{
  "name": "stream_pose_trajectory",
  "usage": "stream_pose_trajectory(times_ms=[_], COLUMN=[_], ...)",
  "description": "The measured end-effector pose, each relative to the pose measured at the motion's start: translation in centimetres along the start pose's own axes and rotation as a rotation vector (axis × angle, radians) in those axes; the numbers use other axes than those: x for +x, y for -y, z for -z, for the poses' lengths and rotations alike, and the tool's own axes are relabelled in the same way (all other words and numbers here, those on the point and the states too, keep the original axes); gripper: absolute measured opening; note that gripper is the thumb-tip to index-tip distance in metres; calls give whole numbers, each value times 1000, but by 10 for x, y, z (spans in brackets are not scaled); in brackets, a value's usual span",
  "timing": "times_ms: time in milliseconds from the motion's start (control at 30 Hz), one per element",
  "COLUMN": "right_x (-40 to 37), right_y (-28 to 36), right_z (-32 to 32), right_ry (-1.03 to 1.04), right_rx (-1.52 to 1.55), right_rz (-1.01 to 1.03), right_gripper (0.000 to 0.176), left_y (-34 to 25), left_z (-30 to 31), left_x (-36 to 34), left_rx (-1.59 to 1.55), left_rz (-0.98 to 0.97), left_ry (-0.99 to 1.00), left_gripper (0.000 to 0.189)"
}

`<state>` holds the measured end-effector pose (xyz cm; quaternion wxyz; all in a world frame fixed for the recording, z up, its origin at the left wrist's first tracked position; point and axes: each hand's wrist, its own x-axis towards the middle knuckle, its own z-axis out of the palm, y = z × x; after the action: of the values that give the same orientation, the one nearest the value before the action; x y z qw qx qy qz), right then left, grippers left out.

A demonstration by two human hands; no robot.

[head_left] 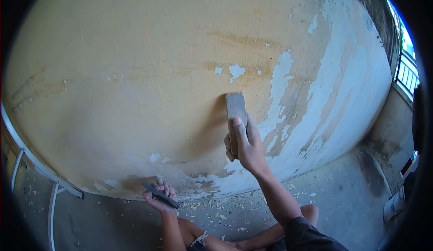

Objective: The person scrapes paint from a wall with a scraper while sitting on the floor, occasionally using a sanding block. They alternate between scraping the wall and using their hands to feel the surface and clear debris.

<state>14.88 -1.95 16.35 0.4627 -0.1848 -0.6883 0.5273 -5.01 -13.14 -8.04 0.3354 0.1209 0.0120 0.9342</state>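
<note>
A yellowish wall with peeling paint and pale bare patches fills most of the view. My right hand grips a grey rectangular block, thumb on its near face, and the block's upper end is at the wall below a small chipped patch. Low on the left, my left hand is palm up near the foot of the wall, with a thin dark flat piece lying across the palm and fingers. Its fingers curl partly behind that piece.
Paint flakes litter the grey floor along the wall. A metal frame stands at the left edge. My crossed legs are at the bottom. On the right are a white bucket-like container and a railing.
</note>
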Motion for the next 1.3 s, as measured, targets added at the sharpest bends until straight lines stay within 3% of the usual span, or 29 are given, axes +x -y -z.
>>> stream_pose_trajectory(times_ms=[133,200,367,567,733,867,1033,1300], right_x=[23,28,1,20,10,26,14,45], right_y=[43,54,16,60,47,66,60,92], right_z=[-2,-4,9,-2,11,5,17,20], right_ry=[-17,-15,-68,-8,-20,0,-15,-74], right_rx=[-30,-57,-168,-126,-264,-306,-347,-250], right_rz=[-6,14,12,-52,39,19,-9,132], right_gripper=[32,33,32,32,33,30,31,31], left_y=[3,5,-1,6,2,1,8,7], left_z=[-8,-8,-6,-9,-8,-9,-4,11], left_x=[-7,-2,-2,-5,-2,-10,-5,0], left_rx=[29,-10,-30,-12,-38,-50,-36,-31], left_rz=[27,44,13,30,22,46,65,56], left_ry=[-97,-50,15,-62,41,-96,2,92], left_gripper=[34,34,31,31,31,32,30,32])
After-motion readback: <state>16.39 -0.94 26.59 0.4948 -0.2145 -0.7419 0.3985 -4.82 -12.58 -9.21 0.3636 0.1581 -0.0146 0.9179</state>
